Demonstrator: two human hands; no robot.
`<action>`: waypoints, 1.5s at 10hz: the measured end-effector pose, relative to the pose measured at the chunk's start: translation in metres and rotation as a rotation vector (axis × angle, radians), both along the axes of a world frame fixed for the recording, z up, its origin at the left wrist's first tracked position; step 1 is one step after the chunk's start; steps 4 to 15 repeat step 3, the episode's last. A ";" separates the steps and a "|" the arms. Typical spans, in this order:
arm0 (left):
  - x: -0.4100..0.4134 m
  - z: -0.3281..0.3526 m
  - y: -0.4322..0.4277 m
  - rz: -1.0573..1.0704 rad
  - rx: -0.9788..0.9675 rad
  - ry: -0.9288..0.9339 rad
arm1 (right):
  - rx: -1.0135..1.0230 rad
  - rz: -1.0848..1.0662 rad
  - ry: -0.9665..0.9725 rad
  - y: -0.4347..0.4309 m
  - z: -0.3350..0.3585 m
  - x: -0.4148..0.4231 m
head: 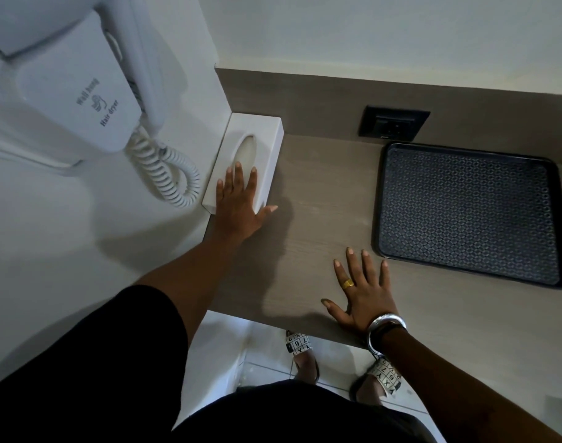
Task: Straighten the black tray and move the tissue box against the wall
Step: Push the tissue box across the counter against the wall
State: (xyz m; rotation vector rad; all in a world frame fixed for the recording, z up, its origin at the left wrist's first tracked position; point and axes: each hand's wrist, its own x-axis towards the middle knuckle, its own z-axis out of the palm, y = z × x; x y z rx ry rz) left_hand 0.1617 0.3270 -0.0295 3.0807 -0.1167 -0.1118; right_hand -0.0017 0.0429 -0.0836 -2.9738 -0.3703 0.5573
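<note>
Pressing on the tissue box is the step in hand; judged from the layout, the tray step looks done. Wood-grain counter (321,219) spans the view, with 2 walls meeting at its left rear corner. Black tray (468,212) lies at the right, far edge close to the rear upstand below the wall socket (393,124), sides roughly parallel to the counter edge. White tissue box (246,161) sits in the left rear corner, long side along the left wall (81,235), apparently touching it; far end at or near the rear upstand. Wall-hung hair dryer (81,87) hangs above, coiled cord beside the box. Left hand (238,206): flat, fingers spread on the box top, thumb off the near right corner, not gripping. Right hand (363,295): flat on the counter, fingers apart, holding nothing, just short of the tray. Next move: confirm the box is flush, then lift the left hand away without dragging it.
</note>
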 end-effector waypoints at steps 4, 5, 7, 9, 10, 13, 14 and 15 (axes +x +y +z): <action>-0.005 0.013 -0.009 0.057 -0.086 0.011 | 0.076 -0.025 -0.003 0.001 0.022 -0.006; -0.005 0.013 -0.009 0.057 -0.086 0.011 | 0.076 -0.025 -0.003 0.001 0.022 -0.006; -0.005 0.013 -0.009 0.057 -0.086 0.011 | 0.076 -0.025 -0.003 0.001 0.022 -0.006; -0.005 0.013 -0.009 0.057 -0.086 0.011 | 0.076 -0.025 -0.003 0.001 0.022 -0.006; -0.005 0.013 -0.009 0.057 -0.086 0.011 | 0.076 -0.025 -0.003 0.001 0.022 -0.006; -0.005 0.013 -0.009 0.057 -0.086 0.011 | 0.076 -0.025 -0.003 0.001 0.022 -0.006; -0.005 0.013 -0.009 0.057 -0.086 0.011 | 0.076 -0.025 -0.003 0.001 0.022 -0.006; -0.005 0.013 -0.009 0.057 -0.086 0.011 | 0.076 -0.025 -0.003 0.001 0.022 -0.006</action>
